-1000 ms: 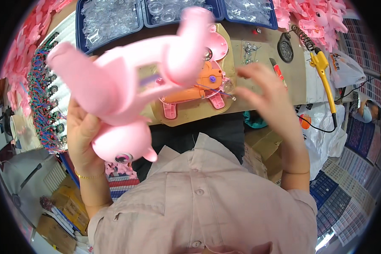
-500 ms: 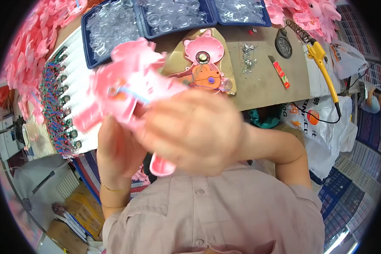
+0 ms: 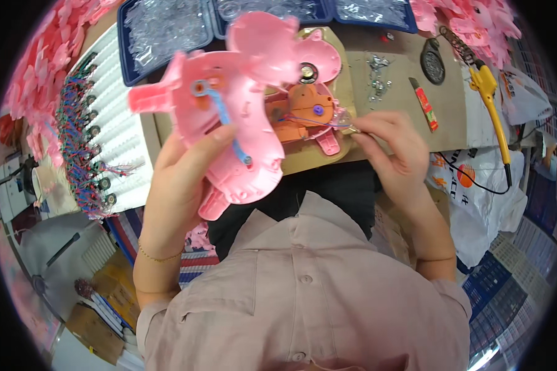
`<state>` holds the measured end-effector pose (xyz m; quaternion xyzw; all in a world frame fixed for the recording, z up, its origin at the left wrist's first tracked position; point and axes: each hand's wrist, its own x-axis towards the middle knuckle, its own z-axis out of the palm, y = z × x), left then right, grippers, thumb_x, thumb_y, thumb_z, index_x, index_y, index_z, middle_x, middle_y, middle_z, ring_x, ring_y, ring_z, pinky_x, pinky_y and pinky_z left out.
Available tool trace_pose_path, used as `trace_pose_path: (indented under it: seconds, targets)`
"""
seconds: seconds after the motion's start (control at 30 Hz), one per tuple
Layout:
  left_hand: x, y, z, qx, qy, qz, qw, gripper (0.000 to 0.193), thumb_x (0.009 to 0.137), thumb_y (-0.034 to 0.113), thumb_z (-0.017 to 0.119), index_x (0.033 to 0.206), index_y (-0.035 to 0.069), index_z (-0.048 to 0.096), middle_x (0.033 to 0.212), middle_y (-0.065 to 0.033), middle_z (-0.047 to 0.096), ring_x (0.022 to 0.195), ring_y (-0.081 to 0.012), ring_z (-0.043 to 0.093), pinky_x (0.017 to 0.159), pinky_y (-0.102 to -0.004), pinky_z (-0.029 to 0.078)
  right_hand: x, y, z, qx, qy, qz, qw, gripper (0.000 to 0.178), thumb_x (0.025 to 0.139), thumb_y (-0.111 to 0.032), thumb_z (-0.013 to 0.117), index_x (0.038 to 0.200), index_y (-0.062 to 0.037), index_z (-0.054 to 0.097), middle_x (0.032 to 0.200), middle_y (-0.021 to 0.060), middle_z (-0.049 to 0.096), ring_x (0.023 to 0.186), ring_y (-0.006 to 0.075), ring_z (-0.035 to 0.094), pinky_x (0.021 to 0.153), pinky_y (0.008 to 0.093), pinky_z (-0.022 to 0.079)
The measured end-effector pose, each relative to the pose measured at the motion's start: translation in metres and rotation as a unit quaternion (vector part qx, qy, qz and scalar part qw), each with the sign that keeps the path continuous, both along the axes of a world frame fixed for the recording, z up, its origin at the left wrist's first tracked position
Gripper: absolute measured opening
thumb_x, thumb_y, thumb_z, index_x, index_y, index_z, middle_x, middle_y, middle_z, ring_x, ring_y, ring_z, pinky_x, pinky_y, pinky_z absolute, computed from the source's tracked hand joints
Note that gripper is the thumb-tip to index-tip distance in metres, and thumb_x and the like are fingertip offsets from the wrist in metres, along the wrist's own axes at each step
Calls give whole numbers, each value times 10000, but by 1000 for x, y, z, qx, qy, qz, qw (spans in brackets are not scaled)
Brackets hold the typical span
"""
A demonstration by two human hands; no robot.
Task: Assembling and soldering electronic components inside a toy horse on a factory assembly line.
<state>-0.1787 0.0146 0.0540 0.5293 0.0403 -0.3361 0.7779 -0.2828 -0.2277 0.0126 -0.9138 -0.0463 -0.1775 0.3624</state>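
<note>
Your left grip (image 3: 182,164): fingers behind the lifted pink shell (image 3: 254,130), so can't see how they bear on it; only the thumb side shows. Shell's outer face is turned away from you. It also covers the left part of the orange housing (image 3: 303,98) and some of the lower pink half (image 3: 322,59). Your right grip (image 3: 356,128) pinches the thin wires (image 3: 325,123) at their end; the tip is too small to read. Metal bits (image 3: 378,80) on the surface (image 3: 399,68): too small to identify. Blue trays (image 3: 211,23) cut by the top edge. Wire bundle (image 3: 80,145): strands too fine to separate.
</note>
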Motion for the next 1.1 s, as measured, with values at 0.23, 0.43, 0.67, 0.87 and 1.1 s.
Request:
trace_pose_path:
  seconds: [0.23,0.43,0.67,0.87,1.1]
  targets:
    - [1,-3,-5,41,23,-18,999,328,897,94,575,1202,-22,540,1054,-89,636,892,-142,648,761,-270,523,46,29,26,398,235,111,880,158,798,27,644,954,1,646,912,76,647,770,127,575,641,230,447]
    - [3,8,-25,61,-49,0,997,340,923,158,599,1193,-33,522,1087,-95,632,930,-117,629,794,-263,515,45,34,12,229,110,127,959,96,801,31,641,891,3,655,865,43,634,688,123,545,647,242,431]
    - [-5,-13,-22,245,-241,-26,939,379,751,63,683,1088,-56,558,957,-93,663,848,-111,618,750,-275,506,47,55,22,10,-30,32,999,168,698,4,704,850,-51,657,869,57,563,819,223,530,757,327,397]
    - [-15,-23,-26,262,-302,-4,917,295,757,75,673,1015,-46,597,864,-92,666,772,-125,617,698,-275,503,49,70,14,-34,-55,-11,998,213,658,-7,727,859,-52,672,833,50,537,776,222,499,712,327,377]
    - [-15,-21,-41,245,-444,-12,862,290,759,82,680,1012,-42,613,838,-111,658,724,-173,630,676,-277,503,47,73,0,47,-86,-63,993,210,641,-23,742,832,-57,661,799,45,544,761,215,513,701,321,371]
